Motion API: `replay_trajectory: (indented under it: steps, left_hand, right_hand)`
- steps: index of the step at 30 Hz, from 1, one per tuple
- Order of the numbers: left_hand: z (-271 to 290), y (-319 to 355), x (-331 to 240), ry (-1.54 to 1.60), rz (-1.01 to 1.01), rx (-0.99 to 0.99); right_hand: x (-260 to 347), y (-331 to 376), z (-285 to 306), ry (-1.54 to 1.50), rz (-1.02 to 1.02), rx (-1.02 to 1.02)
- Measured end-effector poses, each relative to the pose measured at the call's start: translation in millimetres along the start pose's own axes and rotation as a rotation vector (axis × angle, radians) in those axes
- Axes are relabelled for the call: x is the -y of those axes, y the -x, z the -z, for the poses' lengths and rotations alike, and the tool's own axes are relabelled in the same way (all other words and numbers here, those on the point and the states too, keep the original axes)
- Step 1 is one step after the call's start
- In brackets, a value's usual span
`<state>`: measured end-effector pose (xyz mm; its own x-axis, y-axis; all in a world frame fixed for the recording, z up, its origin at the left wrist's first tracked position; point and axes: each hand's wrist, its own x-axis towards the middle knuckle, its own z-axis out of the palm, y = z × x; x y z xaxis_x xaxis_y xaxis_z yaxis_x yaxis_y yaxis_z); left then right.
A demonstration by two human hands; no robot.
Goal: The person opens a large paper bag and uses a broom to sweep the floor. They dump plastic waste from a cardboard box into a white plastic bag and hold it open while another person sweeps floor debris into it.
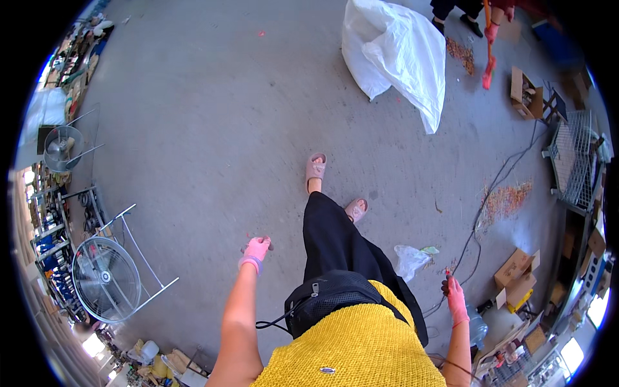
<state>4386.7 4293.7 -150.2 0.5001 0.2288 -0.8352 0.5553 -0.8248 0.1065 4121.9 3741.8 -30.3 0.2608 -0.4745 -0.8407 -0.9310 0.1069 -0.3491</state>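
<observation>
My left hand (257,249), in a pink glove with dark fingertips, hangs over the grey floor (193,161) left of my legs. Its fingers look curled, and whatever is in them is too small to name. On the other side my right hand (455,299), gloved the same way, is closed too. A small reddish bit shows at its dark fingertips, but I cannot make out what it is. Nearest to it in the picture are a black cable (478,242) and a crumpled clear plastic bag (409,261) on the floor.
A large white sack (403,55) lies ahead. Beyond it another person's gloved hand (492,32) grips an orange-handled tool. Scattered debris (508,201), cardboard boxes (516,274) and a wire cage (572,158) stand right; two fans (106,277) and loaded shelves line the left.
</observation>
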Motion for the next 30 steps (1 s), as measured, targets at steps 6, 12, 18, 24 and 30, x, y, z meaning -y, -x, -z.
replay_trajectory:
  steps: [6, 12, 18, 24, 30]
  left_hand:
    - [26.7, 31.4, -22.7, 0.010, 0.027, -0.028]
    - [18.0, 28.1, -1.3, 0.105, -0.209, -0.165]
    - [9.5, 35.9, -3.5, 0.155, -0.244, -0.165]
    - [1.8, 56.4, 8.2, 0.290, -0.218, -0.131]
    - [14.2, 82.5, 19.8, 0.195, -0.150, -0.132]
  right_hand:
    - [11.3, -13.3, -16.4, -0.057, 0.113, 0.062]
    - [33.0, -8.7, -29.0, -0.051, 0.192, 0.092]
    - [19.5, -23.3, -26.0, -0.018, 0.153, 0.048]
    - [15.4, -28.2, -25.1, 0.066, 0.212, 0.086]
    - [25.2, -52.1, -26.9, 0.038, 0.177, 0.074]
